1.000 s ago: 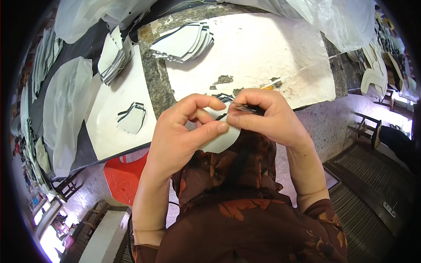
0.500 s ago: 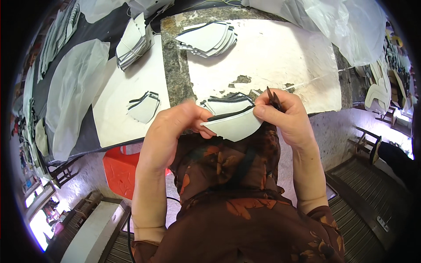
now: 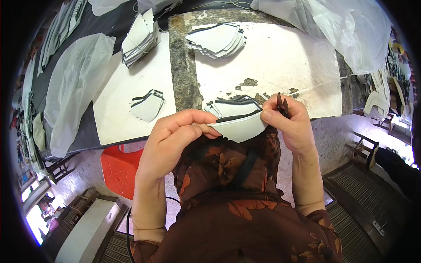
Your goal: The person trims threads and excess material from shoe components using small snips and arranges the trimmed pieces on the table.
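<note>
A pale, curved cut piece [image 3: 241,130] with a dark strip along its upper edge is stretched between my hands at the table's near edge. My left hand [image 3: 173,133] pinches its left end between thumb and fingers. At the other end, my right hand [image 3: 291,125] grips the right corner under its thumb. Dark thread snips [image 3: 282,105] are also tucked in that right hand, their points up and slightly apart. Just beyond the held piece, similar dark-edged pieces [image 3: 234,106] lie on the white sheet, partly hidden by it.
A fanned stack of pale pieces [image 3: 217,41] lies farther back, left of it a tied bundle [image 3: 139,40]. A smaller group of pieces [image 3: 148,107] rests on the left sheet. Clear plastic bags [image 3: 79,87] lie around the table. A red stool [image 3: 120,171] stands below.
My left hand has turned, its thumb now lying along the piece's left end. The view has shifted slightly; my right hand keeps its hold on the piece and the snips.
</note>
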`<state>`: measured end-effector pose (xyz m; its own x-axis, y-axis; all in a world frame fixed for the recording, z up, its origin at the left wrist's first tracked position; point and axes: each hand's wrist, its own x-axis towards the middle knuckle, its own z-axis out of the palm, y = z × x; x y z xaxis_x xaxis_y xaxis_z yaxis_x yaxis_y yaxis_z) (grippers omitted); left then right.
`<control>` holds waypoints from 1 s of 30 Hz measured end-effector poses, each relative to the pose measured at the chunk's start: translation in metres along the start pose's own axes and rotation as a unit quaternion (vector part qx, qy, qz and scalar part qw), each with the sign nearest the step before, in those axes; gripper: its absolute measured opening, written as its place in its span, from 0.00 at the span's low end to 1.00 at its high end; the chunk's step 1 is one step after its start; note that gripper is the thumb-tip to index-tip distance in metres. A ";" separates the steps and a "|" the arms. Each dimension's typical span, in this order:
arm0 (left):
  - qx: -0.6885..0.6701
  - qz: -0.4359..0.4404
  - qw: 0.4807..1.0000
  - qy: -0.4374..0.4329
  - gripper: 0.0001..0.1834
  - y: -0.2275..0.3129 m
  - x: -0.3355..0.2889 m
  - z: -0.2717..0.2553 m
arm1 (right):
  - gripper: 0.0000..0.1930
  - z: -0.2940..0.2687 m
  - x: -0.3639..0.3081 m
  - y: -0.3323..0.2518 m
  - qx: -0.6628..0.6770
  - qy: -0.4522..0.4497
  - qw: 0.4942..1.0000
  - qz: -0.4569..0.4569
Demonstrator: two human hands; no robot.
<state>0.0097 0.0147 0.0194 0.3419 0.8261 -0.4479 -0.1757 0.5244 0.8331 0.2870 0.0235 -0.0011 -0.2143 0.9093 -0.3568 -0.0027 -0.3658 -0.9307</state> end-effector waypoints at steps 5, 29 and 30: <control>0.086 0.005 0.995 0.046 0.09 -0.004 0.000 0.006 | 0.05 0.011 -0.001 -0.005 -0.063 0.023 0.998 -0.003; 0.579 0.194 0.745 0.269 0.40 -0.021 0.005 -0.078 | 0.19 0.010 0.009 -0.010 -0.245 -0.094 0.950 -0.169; 0.526 0.211 0.782 0.259 0.34 -0.013 0.005 -0.061 | 0.19 0.011 0.009 -0.009 -0.251 -0.087 0.950 -0.163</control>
<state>-0.0423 0.0247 -0.0140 -0.0101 0.9955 0.0939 0.7778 -0.0512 0.6265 0.2747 0.0329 0.0045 -0.4396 0.8958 -0.0657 0.3615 0.1095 -0.9259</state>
